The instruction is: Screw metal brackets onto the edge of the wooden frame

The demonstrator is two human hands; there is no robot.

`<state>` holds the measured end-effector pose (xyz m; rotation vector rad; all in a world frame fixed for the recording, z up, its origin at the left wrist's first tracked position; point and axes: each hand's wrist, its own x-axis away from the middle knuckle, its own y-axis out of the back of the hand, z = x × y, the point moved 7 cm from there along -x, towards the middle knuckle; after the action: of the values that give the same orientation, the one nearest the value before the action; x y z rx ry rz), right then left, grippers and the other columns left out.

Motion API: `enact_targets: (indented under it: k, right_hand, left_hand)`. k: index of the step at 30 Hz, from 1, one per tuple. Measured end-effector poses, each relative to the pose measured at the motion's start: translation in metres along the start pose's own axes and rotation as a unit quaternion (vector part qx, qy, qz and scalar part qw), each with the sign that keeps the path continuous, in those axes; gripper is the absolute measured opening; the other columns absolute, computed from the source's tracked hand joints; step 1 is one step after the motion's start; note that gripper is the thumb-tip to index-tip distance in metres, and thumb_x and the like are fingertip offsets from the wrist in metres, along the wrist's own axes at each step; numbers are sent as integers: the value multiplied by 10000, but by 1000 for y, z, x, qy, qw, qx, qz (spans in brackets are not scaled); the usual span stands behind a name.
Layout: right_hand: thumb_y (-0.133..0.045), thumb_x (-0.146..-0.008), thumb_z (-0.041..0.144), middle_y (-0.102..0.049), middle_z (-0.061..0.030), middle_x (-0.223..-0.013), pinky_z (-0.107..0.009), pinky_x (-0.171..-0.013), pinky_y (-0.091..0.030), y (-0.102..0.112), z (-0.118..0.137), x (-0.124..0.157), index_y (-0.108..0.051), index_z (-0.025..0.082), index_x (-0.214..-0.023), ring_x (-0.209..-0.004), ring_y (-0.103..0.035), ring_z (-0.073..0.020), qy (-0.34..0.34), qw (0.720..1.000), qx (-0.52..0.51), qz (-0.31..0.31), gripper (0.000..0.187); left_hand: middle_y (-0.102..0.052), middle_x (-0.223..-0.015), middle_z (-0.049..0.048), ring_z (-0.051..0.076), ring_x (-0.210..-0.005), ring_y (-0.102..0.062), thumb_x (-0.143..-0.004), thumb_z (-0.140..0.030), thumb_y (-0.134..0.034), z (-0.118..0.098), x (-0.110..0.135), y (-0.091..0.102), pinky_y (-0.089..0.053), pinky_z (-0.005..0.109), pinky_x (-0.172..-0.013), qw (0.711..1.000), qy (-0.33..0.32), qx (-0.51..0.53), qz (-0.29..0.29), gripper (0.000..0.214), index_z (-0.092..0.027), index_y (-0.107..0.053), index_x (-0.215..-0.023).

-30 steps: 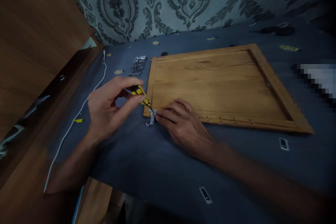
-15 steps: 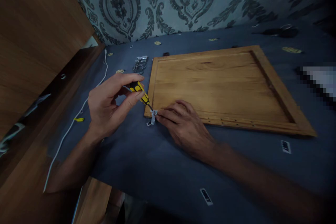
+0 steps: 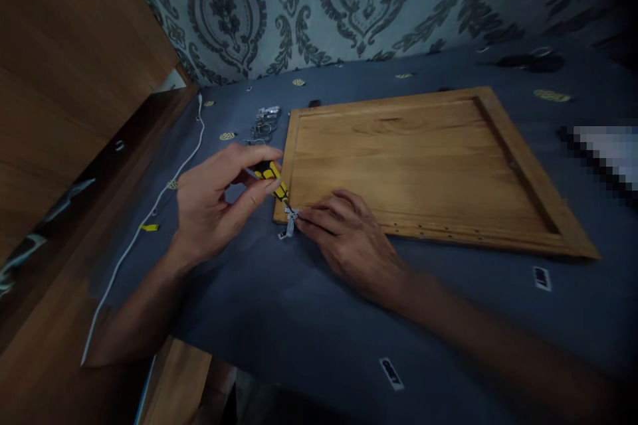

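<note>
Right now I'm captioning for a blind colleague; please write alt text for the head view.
The left hand holds a yellow-handled screwdriver to a metal fitting at one corner of a wooden panel; the right hand is close beside the fitting.

The left hand pinches a yellow-and-black screwdriver, its thin shaft slanting down to a small silver metal hinge at the near left corner of a framed, rectangular brown wooden panel. The right hand lies over the panel's near edge, fingertips at the hinge. Silver metal pieces and a thin white cable lie on dark blue patterned cloth.
</note>
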<state>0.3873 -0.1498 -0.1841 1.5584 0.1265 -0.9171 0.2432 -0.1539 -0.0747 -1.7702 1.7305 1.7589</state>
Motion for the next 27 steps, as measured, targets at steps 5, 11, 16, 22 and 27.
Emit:
enact_targets:
  k: [5,11,16,22,27]
  right_hand:
    - [-518,-984,75,-777,-40,-1097,-457,-1065,-413,-2,0,1,-758,201,-1083,-1020,-601,-226,-5,1000,-5,13,289]
    - [-557,-952,61,-780,-50,-1107,-487,-1058,-415,-3,-2,2,-763,194,-1113,-1017,-600,-239,-7,1000,-25,5,293]
    - [-535,-951,57,-779,-57,-1116,-490,-1047,-430,-2,-1,1,-772,217,-1136,-1017,-598,-243,-3,999,-26,18,340]
    - [-533,-956,51,-783,-46,-1102,-475,-1052,-427,-1,-1,1,-770,218,-1104,-1019,-606,-232,0,1000,-17,10,325]
    - [-538,-964,56,-791,-28,-1083,-462,-1031,-444,0,-1,1,-765,211,-1084,-988,-618,-228,2,1000,-10,-5,300]
  left_hand:
    - [-763,-995,12,130,-854,-710,-931,-182,-729,-1,0,1,-607,220,-693,1000,8,6,1,238,-240,-726,-1162]
    - [-769,-1007,17,111,-801,-710,-949,-188,-707,-2,-1,0,-598,206,-682,1000,7,7,27,244,-238,-723,-1187]
    - [-771,-979,21,125,-753,-701,-966,-212,-684,-4,-1,1,-604,250,-689,999,-2,1,36,252,-253,-717,-1213]
    - [-772,-980,16,120,-715,-690,-956,-239,-708,-2,-1,1,-599,250,-667,1000,15,2,27,225,-264,-726,-1179]
    - [-769,-954,9,112,-733,-692,-928,-229,-745,-2,-1,0,-589,219,-643,1000,10,-1,12,170,-239,-729,-1097]
